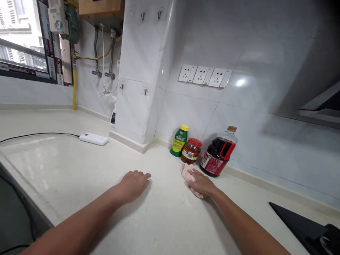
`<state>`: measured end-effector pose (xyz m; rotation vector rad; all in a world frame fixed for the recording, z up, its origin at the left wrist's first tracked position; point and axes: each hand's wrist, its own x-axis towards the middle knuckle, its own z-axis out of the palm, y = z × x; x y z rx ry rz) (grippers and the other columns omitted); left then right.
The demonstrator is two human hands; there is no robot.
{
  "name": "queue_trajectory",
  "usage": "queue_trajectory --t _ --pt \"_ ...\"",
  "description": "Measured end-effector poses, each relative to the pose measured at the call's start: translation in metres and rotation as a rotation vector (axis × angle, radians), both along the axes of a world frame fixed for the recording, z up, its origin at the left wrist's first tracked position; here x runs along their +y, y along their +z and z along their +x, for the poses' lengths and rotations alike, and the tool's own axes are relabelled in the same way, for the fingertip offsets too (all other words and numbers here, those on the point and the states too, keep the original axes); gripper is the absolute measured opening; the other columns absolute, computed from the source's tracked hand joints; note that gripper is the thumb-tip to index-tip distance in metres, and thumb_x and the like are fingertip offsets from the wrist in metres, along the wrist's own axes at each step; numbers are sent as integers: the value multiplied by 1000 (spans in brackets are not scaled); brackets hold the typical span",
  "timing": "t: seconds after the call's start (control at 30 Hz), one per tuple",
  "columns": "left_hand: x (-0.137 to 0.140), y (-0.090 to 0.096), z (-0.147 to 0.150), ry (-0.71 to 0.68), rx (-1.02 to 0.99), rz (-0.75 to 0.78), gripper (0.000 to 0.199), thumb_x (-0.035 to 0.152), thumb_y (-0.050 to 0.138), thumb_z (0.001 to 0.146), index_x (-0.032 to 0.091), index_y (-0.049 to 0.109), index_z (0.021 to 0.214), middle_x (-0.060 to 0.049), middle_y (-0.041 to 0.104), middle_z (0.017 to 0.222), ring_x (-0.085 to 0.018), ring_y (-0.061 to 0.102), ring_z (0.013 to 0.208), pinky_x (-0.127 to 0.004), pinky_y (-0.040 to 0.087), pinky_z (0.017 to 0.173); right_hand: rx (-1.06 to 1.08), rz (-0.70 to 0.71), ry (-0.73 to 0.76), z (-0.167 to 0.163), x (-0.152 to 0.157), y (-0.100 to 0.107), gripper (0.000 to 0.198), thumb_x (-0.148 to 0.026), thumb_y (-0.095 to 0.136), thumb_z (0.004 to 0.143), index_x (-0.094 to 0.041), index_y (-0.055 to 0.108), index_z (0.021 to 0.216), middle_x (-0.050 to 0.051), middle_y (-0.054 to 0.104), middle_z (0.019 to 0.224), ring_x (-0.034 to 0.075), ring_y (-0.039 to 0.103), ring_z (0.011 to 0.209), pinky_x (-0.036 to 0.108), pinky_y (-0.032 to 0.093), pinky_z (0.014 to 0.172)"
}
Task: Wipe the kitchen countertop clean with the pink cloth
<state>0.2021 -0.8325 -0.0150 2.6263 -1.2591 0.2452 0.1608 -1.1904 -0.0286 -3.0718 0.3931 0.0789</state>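
My right hand (201, 182) presses a crumpled pink cloth (188, 172) against the pale countertop (164, 219), its fingers wrapped over the fabric. Just beyond the cloth, against the wall, stand a green bottle with a yellow cap (179, 141), a red-lidded jar (191, 151) of reddish-brown contents, and a large bottle of dark liquid (218, 152) with a red handle. To the left, my left hand (135, 185) rests on the counter with nothing in it. Its thumb is apart from the fingers, which bend slightly downward.
A white power bank (94, 139) with a black cable lies at the left. The tiled pillar (135, 106) juts out behind the counter, with a spray bottle (113, 113) partly hidden beside it. A black cooktop (300, 225) occupies the right. Wall sockets (203, 75) sit above the bottles.
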Motion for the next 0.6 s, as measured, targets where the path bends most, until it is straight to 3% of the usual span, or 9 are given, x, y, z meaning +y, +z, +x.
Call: queue_trajectory --t 0.13,0.33,0.47,0.6 --pt "-1 -3 4 57 -33 33 45 26 25 101 16 61 125 -16 70 99 -28 66 84 -44 50 76 -3 46 99 56 40 7 77 -46 51 87 -18 34 158 11 22 167 25 21 153 39 20 121" --pt "1 -8 19 169 -157 -151 44 35 28 105 22 60 132 -18 60 137 -31 58 117 -48 51 91 -42 134 287 120 126 17 74 -50 55 87 -26 39 155 8 22 168 29 22 152 46 17 121" --pt "6 -4 28 272 -157 -262 48 44 27 106 24 59 136 -17 56 143 -32 53 126 -52 45 102 -78 171 484 112 175 24 66 -52 53 89 -28 46 150 8 30 165 30 24 152 51 22 119" --pt "11 5 32 325 -31 -360 48 44 27 105 22 64 127 -15 61 137 -31 53 128 -49 42 105 -118 197 676 68 217 26 62 -49 61 84 -32 53 143 4 51 150 27 46 136 43 37 110"
